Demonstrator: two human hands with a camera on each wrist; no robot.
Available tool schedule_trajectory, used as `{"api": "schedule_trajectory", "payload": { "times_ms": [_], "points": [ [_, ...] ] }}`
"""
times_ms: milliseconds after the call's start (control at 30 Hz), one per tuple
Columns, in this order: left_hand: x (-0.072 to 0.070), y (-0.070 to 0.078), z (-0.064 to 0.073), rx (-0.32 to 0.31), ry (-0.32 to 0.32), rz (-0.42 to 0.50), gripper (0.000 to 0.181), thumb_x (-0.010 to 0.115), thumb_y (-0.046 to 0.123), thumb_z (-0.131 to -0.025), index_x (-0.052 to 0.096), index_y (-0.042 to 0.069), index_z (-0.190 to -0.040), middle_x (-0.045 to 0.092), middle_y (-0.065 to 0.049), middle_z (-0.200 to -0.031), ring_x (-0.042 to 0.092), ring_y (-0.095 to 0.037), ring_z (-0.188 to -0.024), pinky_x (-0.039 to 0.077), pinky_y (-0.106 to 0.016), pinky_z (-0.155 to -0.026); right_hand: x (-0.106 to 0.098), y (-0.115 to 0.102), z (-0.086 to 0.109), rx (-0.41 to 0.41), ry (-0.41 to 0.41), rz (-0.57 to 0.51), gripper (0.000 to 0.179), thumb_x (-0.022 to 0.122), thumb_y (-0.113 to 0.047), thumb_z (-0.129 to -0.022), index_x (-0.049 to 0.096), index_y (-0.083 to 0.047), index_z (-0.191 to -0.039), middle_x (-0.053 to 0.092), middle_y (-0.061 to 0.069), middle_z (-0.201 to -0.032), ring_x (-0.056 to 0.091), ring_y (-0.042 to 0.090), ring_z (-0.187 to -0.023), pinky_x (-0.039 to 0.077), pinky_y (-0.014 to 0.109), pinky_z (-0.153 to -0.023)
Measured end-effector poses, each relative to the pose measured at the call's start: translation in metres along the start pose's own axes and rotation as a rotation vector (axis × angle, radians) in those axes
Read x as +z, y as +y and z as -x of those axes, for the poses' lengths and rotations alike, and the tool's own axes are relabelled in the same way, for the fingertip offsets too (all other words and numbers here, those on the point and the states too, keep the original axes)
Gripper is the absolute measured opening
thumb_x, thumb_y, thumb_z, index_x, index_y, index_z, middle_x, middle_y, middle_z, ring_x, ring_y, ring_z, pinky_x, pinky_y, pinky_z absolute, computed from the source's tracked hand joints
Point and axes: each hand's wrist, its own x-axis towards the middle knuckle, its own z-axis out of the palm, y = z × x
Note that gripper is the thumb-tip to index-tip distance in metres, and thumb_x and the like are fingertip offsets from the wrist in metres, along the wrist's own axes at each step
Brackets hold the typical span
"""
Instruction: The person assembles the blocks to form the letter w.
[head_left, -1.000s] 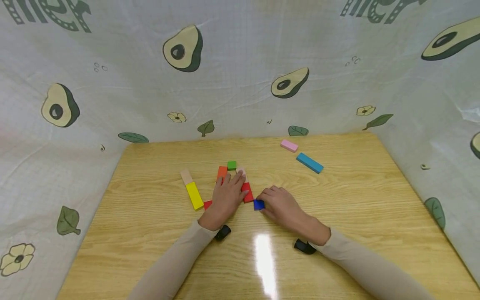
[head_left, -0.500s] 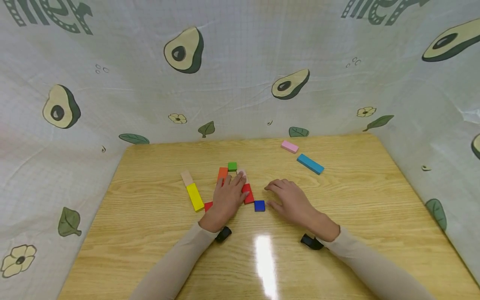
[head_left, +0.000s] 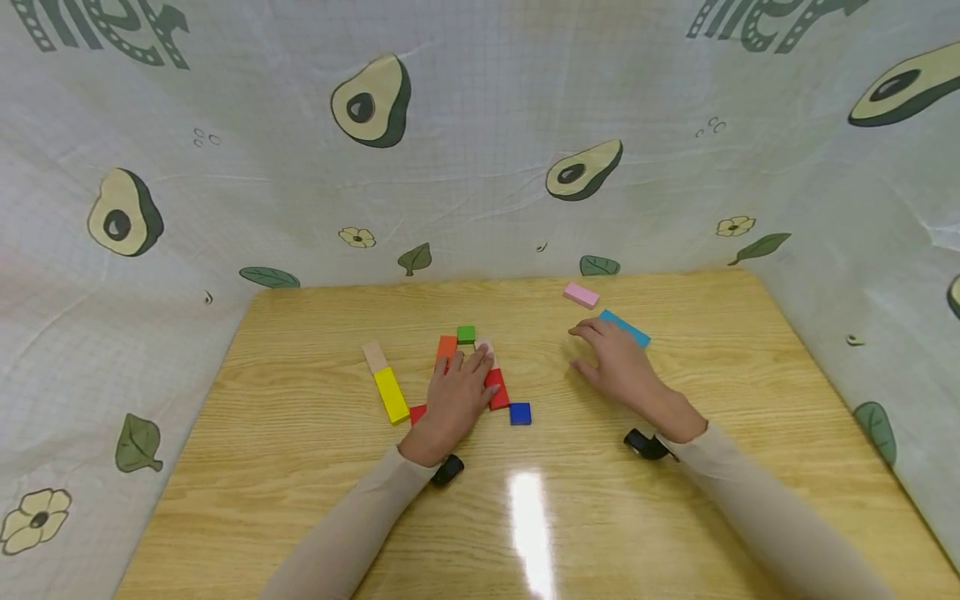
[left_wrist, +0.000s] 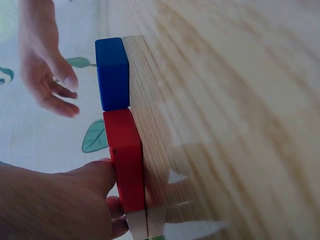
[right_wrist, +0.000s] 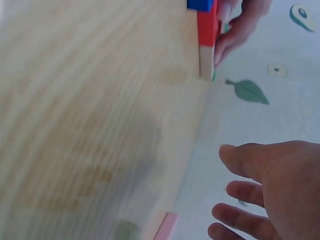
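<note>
My left hand (head_left: 453,404) rests on the row of blocks at the table's middle. Its fingertips touch a pale block (left_wrist: 137,223), and the thumb lies along a red block (head_left: 497,389). A small dark blue block (head_left: 520,413) sits at the near end of that red one. Under or beside the same hand are an orange block (head_left: 447,343) and a second red block (head_left: 417,413), both partly hidden. With fingers spread and nothing in them, my right hand (head_left: 626,367) hovers by a long light blue block (head_left: 637,335), covering part of it.
Beyond the light blue block lies a pink block (head_left: 581,295). A green block (head_left: 467,335) stands at the far end of the arrangement. To the left, a yellow block (head_left: 392,396) and a tan block (head_left: 375,357) form a slanted line. Printed cloth (head_left: 480,208) hangs behind the table.
My right hand has let go of the dark blue block and moved right and away from me, to the light blue block. The left hand has stayed in place.
</note>
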Motion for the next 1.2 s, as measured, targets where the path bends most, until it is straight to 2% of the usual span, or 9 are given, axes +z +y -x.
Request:
{"api": "schedule_trajectory", "payload": {
  "times_ms": [300,467,700,900,1200],
  "points": [
    [0.000,0.000,0.000,0.003,-0.005,0.010,0.059,0.051,0.048,-0.111,0.045,0.021,-0.163,0.039,0.003,-0.170,0.044,-0.028,-0.146,0.035,-0.050,-0.120,-0.004,0.028,-0.021,0.055,0.011,0.054,0.047,0.080,-0.013,-0.094,0.065,0.008,-0.134,0.062,0.028,-0.135,0.058,0.049,-0.122,0.049,0.062,-0.100],
    [0.001,0.000,0.001,0.002,0.000,0.031,0.059,0.052,0.047,-0.110,0.046,0.020,-0.163,0.040,0.003,-0.169,0.044,-0.029,-0.146,0.035,-0.050,-0.120,-0.004,0.039,-0.030,0.077,0.005,0.053,0.052,0.080,-0.013,-0.094,0.062,0.009,-0.137,0.060,0.029,-0.139,0.057,0.050,-0.124,0.048,0.063,-0.102],
    [0.001,-0.001,0.001,0.004,0.008,0.018,0.059,0.052,0.048,-0.110,0.046,0.020,-0.162,0.040,0.003,-0.169,0.044,-0.028,-0.146,0.036,-0.050,-0.119,-0.005,0.051,-0.039,0.107,-0.027,0.076,0.051,0.076,-0.015,-0.097,0.060,0.008,-0.140,0.057,0.030,-0.142,0.055,0.051,-0.125,0.047,0.064,-0.104],
    [0.001,0.000,0.002,0.003,0.006,0.016,0.059,0.051,0.048,-0.110,0.046,0.021,-0.162,0.040,0.003,-0.169,0.045,-0.028,-0.145,0.036,-0.049,-0.119,-0.010,0.058,-0.035,0.129,-0.061,0.114,0.054,0.073,-0.018,-0.099,0.057,0.009,-0.143,0.057,0.032,-0.141,0.054,0.054,-0.127,0.047,0.066,-0.103],
    [0.001,-0.001,0.003,0.004,0.037,0.041,0.058,0.054,0.046,-0.110,0.049,0.020,-0.161,0.043,0.003,-0.167,0.047,-0.029,-0.143,0.037,-0.050,-0.118,-0.019,0.062,-0.016,0.227,-0.138,0.158,0.059,0.069,-0.026,-0.103,0.052,0.008,-0.149,0.056,0.036,-0.139,0.053,0.056,-0.126,0.045,0.067,-0.103]
  ]
}}
